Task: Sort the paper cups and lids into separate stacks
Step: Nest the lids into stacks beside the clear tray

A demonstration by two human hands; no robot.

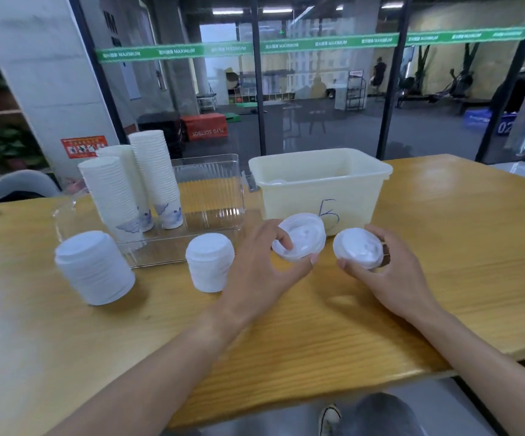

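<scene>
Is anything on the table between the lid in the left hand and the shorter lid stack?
Nothing visible. The white plastic lid held by the left hand has only bare wooden table between it and the shorter white lid stack. The clear tray sits behind that path.

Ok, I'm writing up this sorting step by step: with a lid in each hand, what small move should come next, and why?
Probably the left hand should set its lid onto the shorter lid stack beside it. Both hands grip one lid each, the right hand holding the other lid, and that stack stands nearest the left hand.
</scene>
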